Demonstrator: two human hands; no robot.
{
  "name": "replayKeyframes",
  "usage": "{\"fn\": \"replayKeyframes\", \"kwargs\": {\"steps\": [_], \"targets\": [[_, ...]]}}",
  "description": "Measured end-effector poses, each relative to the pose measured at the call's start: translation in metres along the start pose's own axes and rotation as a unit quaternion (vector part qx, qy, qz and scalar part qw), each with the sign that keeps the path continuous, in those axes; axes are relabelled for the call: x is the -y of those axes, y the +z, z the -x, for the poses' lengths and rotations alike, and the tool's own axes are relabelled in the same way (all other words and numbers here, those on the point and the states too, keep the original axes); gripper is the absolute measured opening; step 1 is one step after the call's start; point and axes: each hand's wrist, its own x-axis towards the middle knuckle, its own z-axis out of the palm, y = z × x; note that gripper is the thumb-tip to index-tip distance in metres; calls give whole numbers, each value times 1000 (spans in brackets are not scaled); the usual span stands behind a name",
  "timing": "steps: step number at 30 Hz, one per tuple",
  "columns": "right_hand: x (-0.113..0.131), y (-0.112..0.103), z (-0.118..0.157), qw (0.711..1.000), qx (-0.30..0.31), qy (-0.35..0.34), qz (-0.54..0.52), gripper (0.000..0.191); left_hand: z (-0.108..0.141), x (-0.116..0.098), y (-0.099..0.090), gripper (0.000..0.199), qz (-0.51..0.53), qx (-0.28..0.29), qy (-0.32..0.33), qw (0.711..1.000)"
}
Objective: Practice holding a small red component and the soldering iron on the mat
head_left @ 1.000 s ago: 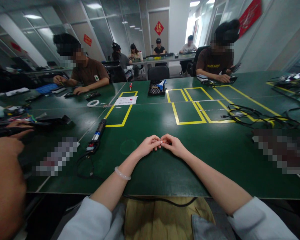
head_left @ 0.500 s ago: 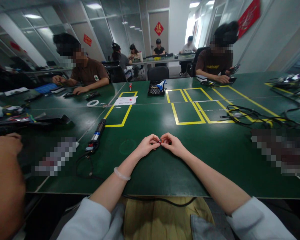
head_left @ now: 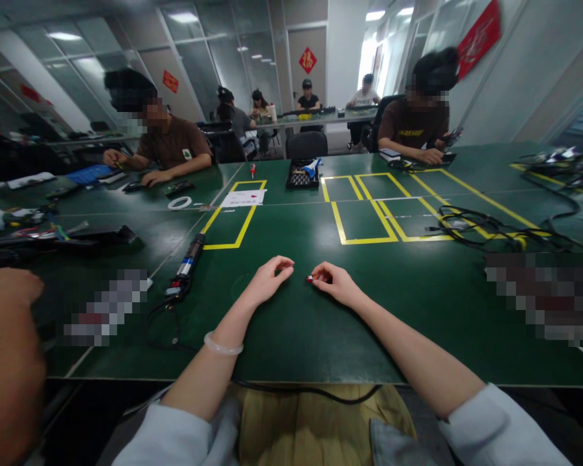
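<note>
On the left of the green table (head_left: 282, 336) lies a black device (head_left: 188, 264). Next, the left hand (head_left: 272, 278) (a pale bangle (head_left: 222, 348) circles its wrist) has its fingers released. Between the hands is a small red part (head_left: 309, 279), pinched by the right hand (head_left: 335, 283); black cables (head_left: 449, 223) lie farther right.

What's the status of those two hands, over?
Right hand pinching a small red piece. Left hand apart, nothing visibly held. Dark cylindrical device off left, out of the way.
</note>
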Motion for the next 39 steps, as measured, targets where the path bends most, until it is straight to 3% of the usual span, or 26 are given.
{"fn": "replayKeyframes", "kwargs": {"steps": [3, 7, 12, 16, 20, 25, 29, 35, 39], "targets": [[-1, 0, 0, 1000, 4, 3, -2, 16, 11, 19, -34, 40, -158, -57, -48, 985], [0, 1, 0, 1000, 3, -1, 0, 16, 39, 55, -79, 48, -360, -111, -138, 916], [1, 2, 0, 1000, 4, -1, 2, 15, 82, 98, -124, 68, -451, -208, -235, 836], [-1, 2, 0, 1000, 6, -7, 9, 15, 101, 122, -152, 78, -389, -144, -320, 852], [-2, 2, 1, 1000, 2, -7, 18, 16, 107, 140, -166, 76, -376, -105, -268, 881], [0, 2, 1, 1000, 4, -4, 16, 15, 107, 147, -170, 74, -391, -98, -236, 884], [2, 2, 1, 1000, 2, -7, 16, 15, 100, 131, -162, 72, -401, -102, -231, 881], [-1, 4, -1, 1000, 2, -11, 27, 14, 78, 92, -125, 68, -414, -96, -248, 871], [-3, 4, -1, 1000, 9, -26, 8, 20, 59, 64, -90, 64, -414, -86, -213, 881]]}}
